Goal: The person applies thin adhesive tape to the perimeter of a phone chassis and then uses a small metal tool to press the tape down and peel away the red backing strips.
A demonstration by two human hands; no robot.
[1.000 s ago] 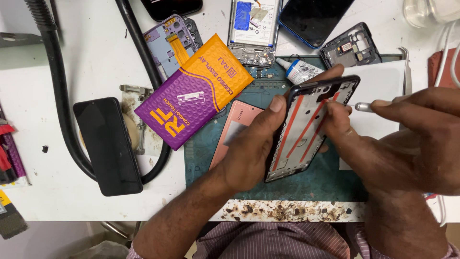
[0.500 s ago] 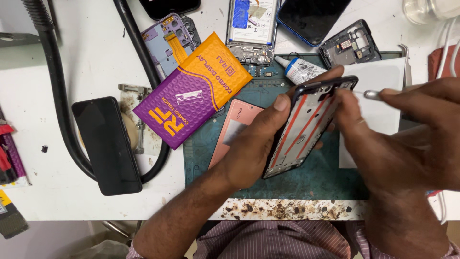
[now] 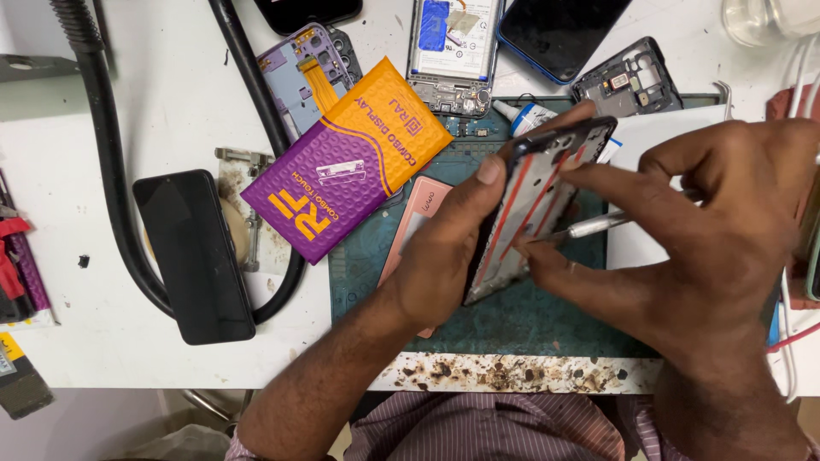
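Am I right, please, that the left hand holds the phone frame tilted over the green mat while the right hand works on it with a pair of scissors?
Not quite. In the head view the left hand does hold the phone frame tilted over the green mat, but the right hand works on it with a slim metal tool, seemingly a single-shaft pick or tweezers, not scissors.

You are looking at a white bench (image 3: 154,111) carrying a green mat (image 3: 530,320), a black phone (image 3: 192,256) and an orange-purple package (image 3: 346,158).

purple-and-orange padded package (image 3: 346,162) lies left of centre; dark phone screen (image 3: 194,256) further left.
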